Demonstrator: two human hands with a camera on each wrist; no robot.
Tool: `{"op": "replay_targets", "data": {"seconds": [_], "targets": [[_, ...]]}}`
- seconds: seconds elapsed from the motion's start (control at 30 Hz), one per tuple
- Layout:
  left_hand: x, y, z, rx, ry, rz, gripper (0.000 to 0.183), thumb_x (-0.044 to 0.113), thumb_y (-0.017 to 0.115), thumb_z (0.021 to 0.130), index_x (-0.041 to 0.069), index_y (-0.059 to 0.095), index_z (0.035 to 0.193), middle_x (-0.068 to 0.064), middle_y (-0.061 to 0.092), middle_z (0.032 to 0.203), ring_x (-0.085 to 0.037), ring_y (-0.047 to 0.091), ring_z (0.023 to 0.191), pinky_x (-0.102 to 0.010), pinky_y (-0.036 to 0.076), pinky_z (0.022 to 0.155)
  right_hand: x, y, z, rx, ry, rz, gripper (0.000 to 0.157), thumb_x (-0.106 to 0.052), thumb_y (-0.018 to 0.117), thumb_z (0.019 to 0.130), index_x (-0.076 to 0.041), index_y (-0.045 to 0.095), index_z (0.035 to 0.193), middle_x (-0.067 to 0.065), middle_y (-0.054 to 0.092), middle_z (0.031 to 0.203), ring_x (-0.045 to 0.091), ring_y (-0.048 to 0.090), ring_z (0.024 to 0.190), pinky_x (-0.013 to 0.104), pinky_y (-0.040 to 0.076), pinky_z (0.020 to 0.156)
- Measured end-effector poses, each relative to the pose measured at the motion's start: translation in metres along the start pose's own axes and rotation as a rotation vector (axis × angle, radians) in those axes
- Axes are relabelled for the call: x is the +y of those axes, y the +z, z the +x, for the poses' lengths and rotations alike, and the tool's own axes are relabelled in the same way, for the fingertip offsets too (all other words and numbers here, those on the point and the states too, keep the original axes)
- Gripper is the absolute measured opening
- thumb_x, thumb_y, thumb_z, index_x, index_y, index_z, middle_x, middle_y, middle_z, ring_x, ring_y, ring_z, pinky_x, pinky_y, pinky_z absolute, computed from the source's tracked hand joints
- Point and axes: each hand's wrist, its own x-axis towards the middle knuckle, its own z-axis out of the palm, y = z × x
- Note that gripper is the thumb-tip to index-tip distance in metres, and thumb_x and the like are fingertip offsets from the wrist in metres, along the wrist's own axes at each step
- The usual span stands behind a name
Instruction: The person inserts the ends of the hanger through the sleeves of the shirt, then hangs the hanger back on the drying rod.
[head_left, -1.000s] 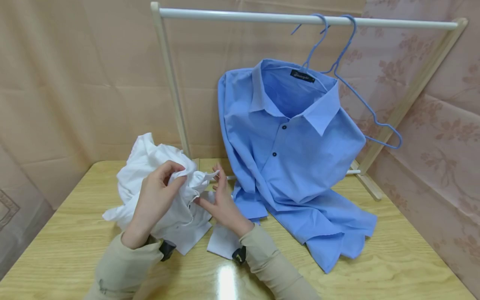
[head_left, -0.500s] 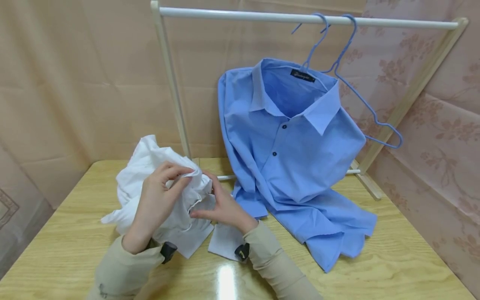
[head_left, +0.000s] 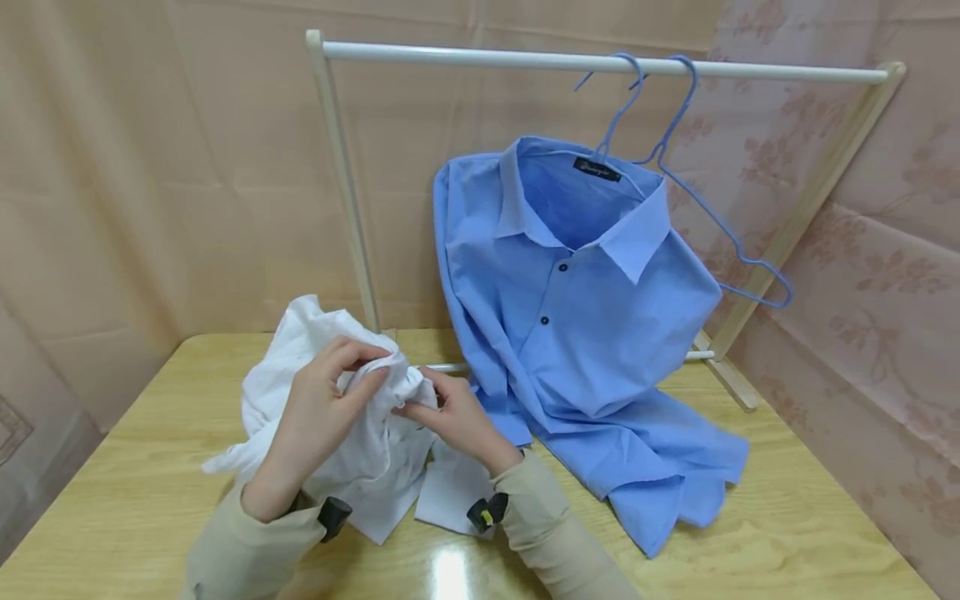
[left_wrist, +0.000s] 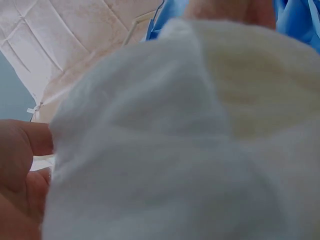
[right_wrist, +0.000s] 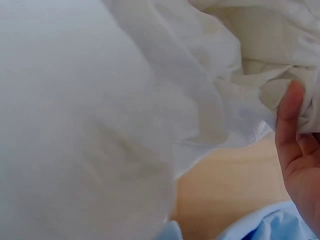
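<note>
A white shirt (head_left: 273, 387), bunched up, lies on the left part of the table. My left hand (head_left: 318, 417) pinches a fold of it between thumb and fingers. Just to the right, my right hand (head_left: 465, 421) pinches the shirt's gathered edge with its thumb and fingers. Loose white cloth hangs below both hands onto the table. In the left wrist view the cloth fills most of the picture and hides part of the left hand. In the right wrist view the right thumb (right_wrist: 290, 110) lies against the folds.
Behind stands a rack with a white rail (head_left: 465, 57). A blue shirt (head_left: 585, 333) hangs on a blue hanger, its lower part spread on the wooden table (head_left: 750, 533). Beside it hangs another blue hanger (head_left: 720, 221).
My right hand has moved from spread fingers at the cloth's edge to pinching it closer to the left hand. The left hand keeps its pinch. The whole head view has shifted slightly down.
</note>
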Motion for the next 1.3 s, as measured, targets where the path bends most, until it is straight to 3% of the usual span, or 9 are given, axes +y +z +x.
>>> {"op": "replay_targets", "data": {"seconds": [0.17, 0.37, 0.57, 0.83, 1.07, 1.3], "targets": [[-0.001, 0.001, 0.001, -0.041, 0.013, -0.015, 0.031, 0.014, 0.066, 0.083, 0.008, 0.059, 0.112, -0.004, 0.059, 0.108, -0.014, 0.053, 0.091, -0.016, 0.038, 0.077, -0.018, -0.012, -0.001, 0.100, 0.013, -0.021, 0.027, -0.004, 0.064, 0.083, 0.003, 0.060, 0.108, 0.018, 0.065, 0.096, 0.005, 0.054, 0.073, 0.024, 0.049, 0.061], [-0.001, 0.003, 0.003, -0.137, 0.047, -0.021, 0.058, 0.015, 0.068, 0.081, 0.004, 0.041, 0.131, -0.011, 0.050, 0.121, -0.021, 0.048, 0.103, -0.036, 0.039, 0.084, -0.011, -0.033, 0.000, 0.240, 0.066, 0.147, 0.026, -0.003, 0.060, 0.085, 0.004, 0.056, 0.110, 0.016, 0.060, 0.089, 0.009, 0.053, 0.062, 0.033, 0.049, 0.050], [-0.005, 0.010, -0.001, -0.261, 0.065, -0.013, 0.073, 0.023, 0.070, 0.079, 0.006, 0.030, 0.137, -0.011, 0.042, 0.127, -0.023, 0.041, 0.110, -0.043, 0.037, 0.088, 0.004, -0.051, 0.000, 0.407, 0.016, 0.312, 0.019, -0.006, 0.059, 0.086, 0.001, 0.057, 0.104, -0.001, 0.056, 0.073, 0.011, 0.052, 0.055, 0.030, 0.044, 0.042], [-0.021, 0.025, -0.002, -0.349, 0.161, 0.143, 0.091, 0.033, 0.078, 0.068, -0.002, 0.029, 0.136, -0.016, 0.046, 0.128, -0.030, 0.046, 0.113, -0.045, 0.035, 0.096, -0.012, -0.078, -0.002, 0.593, 0.031, 0.456, 0.012, -0.003, 0.057, 0.086, -0.013, 0.061, 0.092, 0.001, 0.055, 0.075, 0.011, 0.049, 0.054, 0.024, 0.038, 0.041], [-0.031, 0.031, -0.005, -0.450, 0.102, 0.184, 0.105, 0.031, 0.082, 0.058, 0.003, 0.022, 0.140, -0.015, 0.044, 0.129, -0.029, 0.045, 0.112, -0.047, 0.036, 0.094, -0.017, -0.091, -0.006, 0.612, 0.093, 0.481, 0.015, -0.002, 0.053, 0.088, -0.013, 0.061, 0.095, 0.001, 0.057, 0.080, 0.011, 0.051, 0.061, 0.024, 0.041, 0.049], [-0.034, 0.029, -0.009, -0.544, 0.046, 0.356, 0.112, 0.032, 0.083, 0.056, 0.001, 0.017, 0.141, -0.022, 0.037, 0.132, -0.036, 0.042, 0.116, -0.056, 0.033, 0.092, -0.015, -0.107, -0.010, 0.691, 0.120, 0.531, 0.012, -0.004, 0.051, 0.090, -0.012, 0.059, 0.094, 0.001, 0.051, 0.075, 0.011, 0.045, 0.057, 0.025, 0.037, 0.046]]}}
